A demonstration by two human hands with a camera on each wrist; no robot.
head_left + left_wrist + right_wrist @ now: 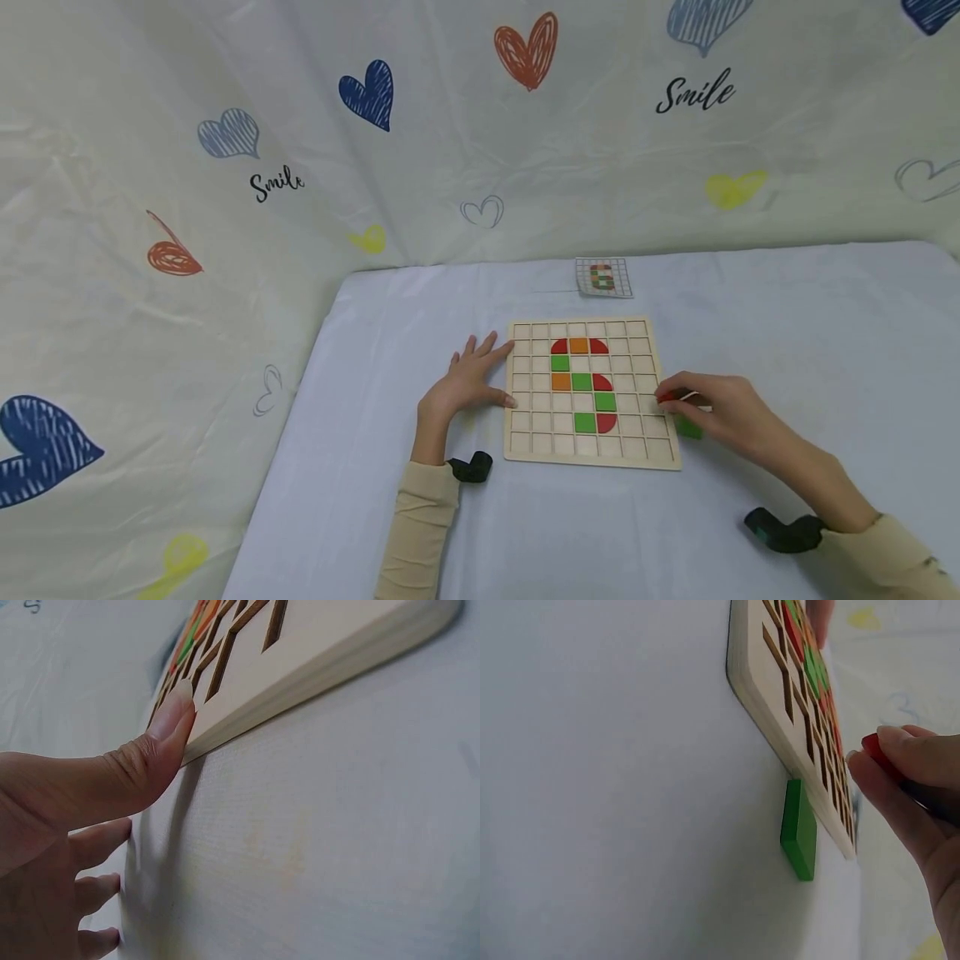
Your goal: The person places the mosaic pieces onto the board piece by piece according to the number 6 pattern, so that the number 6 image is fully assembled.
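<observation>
A square wooden grid board [630, 446] lies on the table, with red quarter-round, orange square and green square tiles set in several cells. My left hand [467, 379] has its fingers spread, with thumb and fingertip against the board's left edge; the left wrist view shows the thumb [169, 724] on the rim. At the right edge my right hand [716, 408] pinches a small red tile [877, 754] between thumb and fingers, raised over the board's side. Below that hand, a loose green tile [800, 832] lies beside the board's right edge, partly hidden in the head view.
A small pattern card [604, 277] with a coloured grid picture lies behind the board. White cloth covers the table [405, 333]. A heart-printed curtain [435, 133] hangs along the back and left. Black wrist devices [786, 532] sit on both arms.
</observation>
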